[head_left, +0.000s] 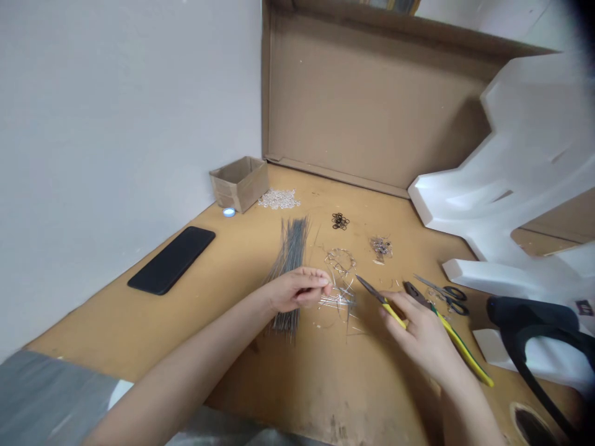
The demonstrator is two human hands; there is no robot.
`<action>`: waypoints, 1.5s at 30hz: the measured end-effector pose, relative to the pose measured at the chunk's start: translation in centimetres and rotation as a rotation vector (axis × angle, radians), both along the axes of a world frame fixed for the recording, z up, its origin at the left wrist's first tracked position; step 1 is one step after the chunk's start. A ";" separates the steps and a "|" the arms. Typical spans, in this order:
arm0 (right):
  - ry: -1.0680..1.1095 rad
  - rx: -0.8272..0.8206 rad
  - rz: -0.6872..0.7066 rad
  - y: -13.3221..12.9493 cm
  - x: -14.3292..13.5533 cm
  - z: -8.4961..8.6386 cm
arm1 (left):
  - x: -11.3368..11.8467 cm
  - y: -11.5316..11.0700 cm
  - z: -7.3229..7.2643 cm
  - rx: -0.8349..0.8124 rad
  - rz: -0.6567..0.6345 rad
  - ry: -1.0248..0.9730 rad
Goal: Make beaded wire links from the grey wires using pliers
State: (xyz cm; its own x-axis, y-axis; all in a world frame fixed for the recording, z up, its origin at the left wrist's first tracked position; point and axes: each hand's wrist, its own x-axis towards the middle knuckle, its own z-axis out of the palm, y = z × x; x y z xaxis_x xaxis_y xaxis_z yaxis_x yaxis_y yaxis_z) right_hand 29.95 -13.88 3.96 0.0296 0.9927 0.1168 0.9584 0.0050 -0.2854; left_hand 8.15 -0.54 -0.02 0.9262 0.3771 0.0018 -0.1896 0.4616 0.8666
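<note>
My left hand (302, 288) is closed in a pinch above the bundle of thin grey wires (294, 244); what its fingertips hold is too small to make out. Just right of it lie loose cut wires (341, 297) and a ring of bent wire pieces (341, 260). My right hand (411, 319) grips needle-nose pliers (372, 290) with yellow handles, their tip pointing up and left, a short gap from my left hand. Most of the handles are hidden in the palm.
Yellow-handled pliers (458, 344) and black scissors (446, 292) lie at the right, near white foam (525, 155). Farther back are black rings (340, 221), small metal pieces (381, 246), clear pieces (279, 199) and a small carton (246, 186). A black phone (171, 260) lies left.
</note>
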 end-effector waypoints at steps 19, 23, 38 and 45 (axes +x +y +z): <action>0.067 -0.086 0.147 0.0 -2.6 0.3 | 0.3 -0.7 0.3 -0.028 -0.066 0.042; 0.035 -0.086 0.136 -0.2 -3.0 0.5 | 0.5 -0.7 0.1 -0.037 -0.075 0.062; -0.077 -0.111 0.098 -0.6 -3.5 0.5 | 1.0 -0.9 -0.3 0.119 0.115 0.138; -0.218 -0.045 0.058 -0.9 -3.6 0.2 | 1.1 -1.1 -0.2 0.187 0.137 0.158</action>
